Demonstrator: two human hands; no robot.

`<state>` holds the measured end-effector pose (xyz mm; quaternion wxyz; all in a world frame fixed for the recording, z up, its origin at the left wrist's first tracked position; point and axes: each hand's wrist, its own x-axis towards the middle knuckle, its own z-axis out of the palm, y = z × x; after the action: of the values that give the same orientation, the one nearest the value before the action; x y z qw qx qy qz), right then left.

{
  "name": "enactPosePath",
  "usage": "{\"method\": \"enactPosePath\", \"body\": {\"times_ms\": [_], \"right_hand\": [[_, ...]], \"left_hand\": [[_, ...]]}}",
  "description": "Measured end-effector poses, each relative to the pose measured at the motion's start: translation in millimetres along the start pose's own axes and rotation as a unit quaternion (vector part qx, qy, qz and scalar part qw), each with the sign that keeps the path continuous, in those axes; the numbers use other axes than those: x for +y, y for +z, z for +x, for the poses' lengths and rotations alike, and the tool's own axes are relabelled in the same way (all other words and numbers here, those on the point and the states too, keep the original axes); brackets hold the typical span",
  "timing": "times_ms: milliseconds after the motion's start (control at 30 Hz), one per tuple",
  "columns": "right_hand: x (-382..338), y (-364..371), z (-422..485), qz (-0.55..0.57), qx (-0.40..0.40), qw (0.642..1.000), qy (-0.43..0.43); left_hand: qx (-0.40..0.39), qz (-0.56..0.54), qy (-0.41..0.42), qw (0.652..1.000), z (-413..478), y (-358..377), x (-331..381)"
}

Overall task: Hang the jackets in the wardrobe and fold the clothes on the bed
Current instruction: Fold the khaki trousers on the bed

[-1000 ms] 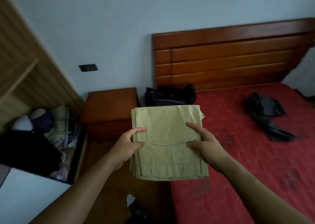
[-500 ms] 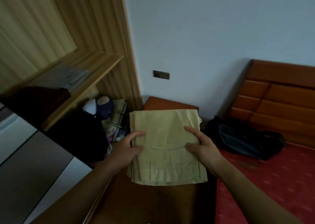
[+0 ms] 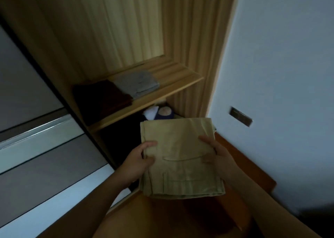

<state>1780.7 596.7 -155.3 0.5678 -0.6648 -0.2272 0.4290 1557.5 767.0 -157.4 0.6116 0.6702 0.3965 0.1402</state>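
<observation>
A folded pair of khaki trousers (image 3: 180,147) is held flat in front of me, pocket side up. My left hand (image 3: 137,161) grips its left edge, thumb on top. My right hand (image 3: 219,156) grips its right edge the same way. The open wardrobe (image 3: 126,29) stands just ahead of the trousers. Its wooden shelf (image 3: 173,82) carries a folded grey garment (image 3: 137,83) and a folded dark brown one (image 3: 103,96). The bed is out of view.
Below the shelf lie dark clothes and a white and navy bundle (image 3: 159,112). A grey and white sliding door (image 3: 36,138) fills the left. A brown nightstand (image 3: 240,163) sits under my right forearm by the white wall, which bears a dark switch plate (image 3: 241,118).
My view has swung left from the bed to the wardrobe, with both hands carrying the folded trousers along. The bed and black bag have left the frame.
</observation>
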Motion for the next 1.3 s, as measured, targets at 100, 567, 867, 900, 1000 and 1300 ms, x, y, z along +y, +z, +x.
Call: {"method": "enactPosePath", "body": {"times_ms": [100, 567, 867, 900, 1000, 1300], "right_hand": [[-31.9, 7.8, 44.0, -0.005, -0.059, 0.998, 0.001], [-106.1, 89.6, 260.3, -0.043, -0.126, 0.991, -0.033], [-133.4, 135.2, 380.8, -0.083, -0.124, 0.987, -0.051], [-138.5, 142.6, 393.7, -0.086, -0.132, 0.986, -0.057], [-155.5, 162.8, 428.0, -0.100, -0.164, 0.979, -0.065], [-187.0, 215.4, 521.4, -0.138, -0.255, 0.954, -0.077]], "left_hand": [[0.058, -0.020, 0.003, 0.998, 17.4, -14.3, 11.0], [0.180, -0.066, 0.032, 0.981, 164.7, -111.9, 35.5], [0.245, -0.063, 0.015, 0.967, 256.9, -165.8, 57.4], [0.252, -0.070, 0.014, 0.965, 266.0, -172.4, 60.3], [0.277, -0.075, 0.004, 0.958, 289.3, -187.9, 69.1], [0.361, -0.116, -0.029, 0.925, 337.9, -220.4, 82.4]]}}
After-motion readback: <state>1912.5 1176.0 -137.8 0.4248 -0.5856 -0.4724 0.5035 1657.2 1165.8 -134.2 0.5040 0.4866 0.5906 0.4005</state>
